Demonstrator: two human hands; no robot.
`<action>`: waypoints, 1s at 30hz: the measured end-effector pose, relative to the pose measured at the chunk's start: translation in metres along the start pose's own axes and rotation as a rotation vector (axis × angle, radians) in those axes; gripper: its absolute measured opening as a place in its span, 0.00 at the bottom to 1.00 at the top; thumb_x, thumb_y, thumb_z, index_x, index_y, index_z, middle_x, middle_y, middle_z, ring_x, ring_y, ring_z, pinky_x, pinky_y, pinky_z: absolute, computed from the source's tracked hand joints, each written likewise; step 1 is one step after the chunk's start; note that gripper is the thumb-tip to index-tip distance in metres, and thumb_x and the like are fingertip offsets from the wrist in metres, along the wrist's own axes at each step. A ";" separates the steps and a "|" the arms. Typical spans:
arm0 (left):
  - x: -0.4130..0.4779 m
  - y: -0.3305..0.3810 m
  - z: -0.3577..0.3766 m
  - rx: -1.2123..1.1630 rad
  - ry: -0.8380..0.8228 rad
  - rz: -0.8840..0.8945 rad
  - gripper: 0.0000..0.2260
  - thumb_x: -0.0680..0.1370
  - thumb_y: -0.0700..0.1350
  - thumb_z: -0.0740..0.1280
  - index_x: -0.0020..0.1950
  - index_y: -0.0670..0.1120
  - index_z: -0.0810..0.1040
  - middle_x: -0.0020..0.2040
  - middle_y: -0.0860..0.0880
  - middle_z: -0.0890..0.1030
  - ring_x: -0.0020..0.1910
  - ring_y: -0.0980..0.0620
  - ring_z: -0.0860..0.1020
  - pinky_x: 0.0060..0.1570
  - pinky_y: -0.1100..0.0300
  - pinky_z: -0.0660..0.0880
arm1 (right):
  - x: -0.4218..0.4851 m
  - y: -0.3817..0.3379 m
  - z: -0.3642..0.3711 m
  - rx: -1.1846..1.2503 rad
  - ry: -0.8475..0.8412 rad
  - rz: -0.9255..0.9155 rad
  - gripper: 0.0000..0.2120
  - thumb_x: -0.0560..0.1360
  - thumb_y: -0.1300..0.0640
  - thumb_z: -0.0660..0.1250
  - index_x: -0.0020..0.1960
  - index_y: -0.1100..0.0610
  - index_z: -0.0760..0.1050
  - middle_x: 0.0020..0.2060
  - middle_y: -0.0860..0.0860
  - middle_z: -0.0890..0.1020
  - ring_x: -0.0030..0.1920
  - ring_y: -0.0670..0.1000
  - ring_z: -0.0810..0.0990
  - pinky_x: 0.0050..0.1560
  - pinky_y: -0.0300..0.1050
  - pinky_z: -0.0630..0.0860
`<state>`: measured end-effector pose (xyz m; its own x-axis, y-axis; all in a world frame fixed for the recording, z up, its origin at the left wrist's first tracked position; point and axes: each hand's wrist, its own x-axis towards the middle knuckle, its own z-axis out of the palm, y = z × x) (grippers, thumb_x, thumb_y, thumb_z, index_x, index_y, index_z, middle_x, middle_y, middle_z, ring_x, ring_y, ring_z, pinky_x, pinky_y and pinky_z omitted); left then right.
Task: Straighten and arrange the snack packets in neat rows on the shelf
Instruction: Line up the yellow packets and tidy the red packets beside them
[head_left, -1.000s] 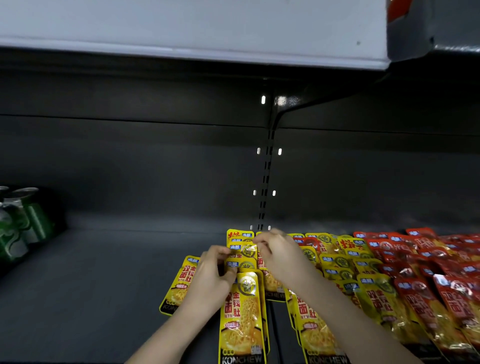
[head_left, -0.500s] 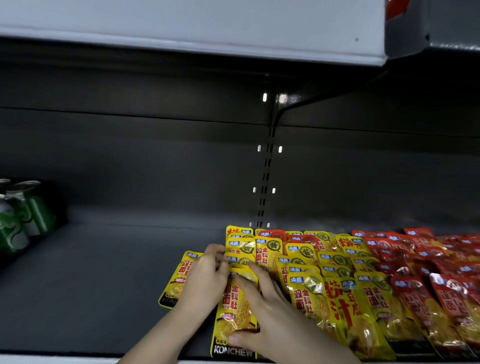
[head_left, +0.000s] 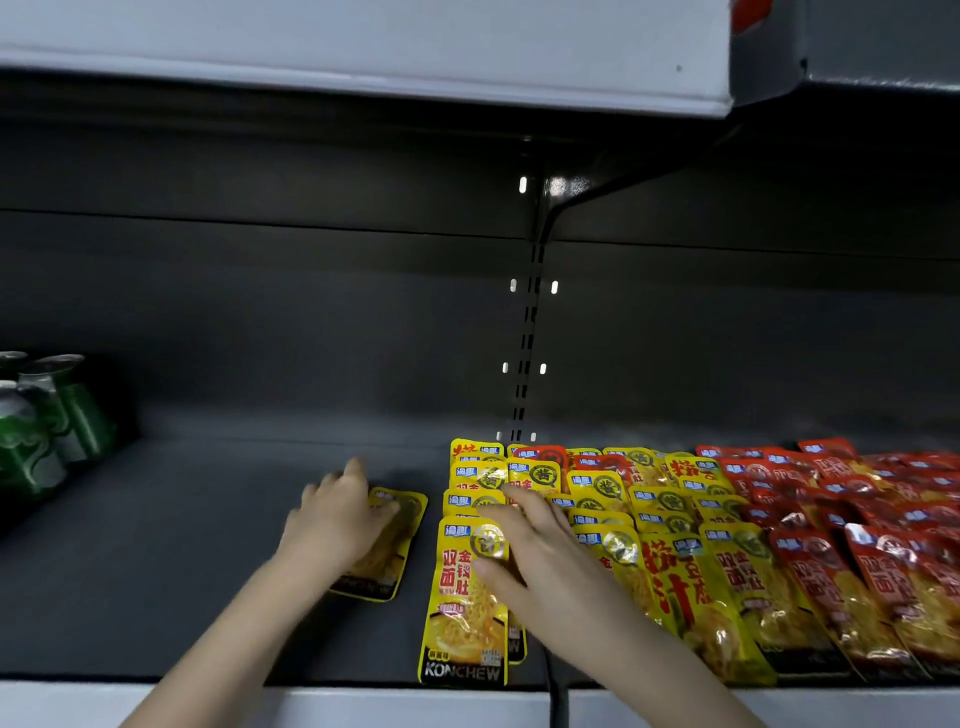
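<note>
The dark grey shelf (head_left: 156, 571) carries green cans (head_left: 47, 431) at 9 o'clock, a lone yellow packet (head_left: 402, 540) near 6, overlapping rows of yellow packets (head_left: 670, 504) at 5 and red packets (head_left: 857, 499) at 4.

A shop: retail shelf (head_left: 156, 545) of snack packets (head_left: 670, 519) and cans (head_left: 47, 421)

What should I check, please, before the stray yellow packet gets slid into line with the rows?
1. Left hand flat on stray packet: ok.
2. Stray packet square with the rows: not ok, tilted and apart.
3. Right hand resting on front packet: ok.
4. Shelf between stray packet and rows bare: ok.
5. Green cans well clear: ok.
6. Firmness of left hand's hold: cannot tell, blurred.
</note>
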<state>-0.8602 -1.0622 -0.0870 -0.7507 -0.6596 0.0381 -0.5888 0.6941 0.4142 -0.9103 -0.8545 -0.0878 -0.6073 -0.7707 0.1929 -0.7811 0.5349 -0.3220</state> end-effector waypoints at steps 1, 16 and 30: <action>0.000 -0.002 0.002 0.003 -0.041 -0.007 0.25 0.76 0.56 0.64 0.68 0.48 0.63 0.66 0.45 0.72 0.66 0.42 0.67 0.60 0.50 0.69 | 0.004 -0.002 0.001 -0.006 0.026 -0.005 0.23 0.80 0.43 0.55 0.73 0.46 0.59 0.73 0.44 0.55 0.74 0.47 0.53 0.69 0.47 0.62; -0.010 0.005 -0.020 -0.524 0.332 0.076 0.20 0.73 0.38 0.68 0.64 0.49 0.71 0.52 0.46 0.73 0.51 0.44 0.73 0.47 0.57 0.66 | 0.023 -0.001 0.001 0.121 0.327 -0.046 0.14 0.80 0.50 0.57 0.63 0.51 0.72 0.60 0.45 0.71 0.61 0.47 0.70 0.61 0.42 0.68; -0.033 0.114 0.043 -0.421 0.057 0.257 0.21 0.77 0.37 0.61 0.69 0.47 0.67 0.60 0.43 0.76 0.58 0.43 0.75 0.50 0.56 0.70 | 0.022 0.071 -0.020 -0.178 -0.027 0.196 0.18 0.76 0.49 0.60 0.65 0.49 0.69 0.63 0.49 0.70 0.65 0.54 0.66 0.63 0.53 0.64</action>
<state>-0.9153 -0.9483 -0.0799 -0.8311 -0.5055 0.2319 -0.2063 0.6674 0.7156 -0.9820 -0.8265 -0.0874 -0.7473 -0.6541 0.1171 -0.6636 0.7256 -0.1824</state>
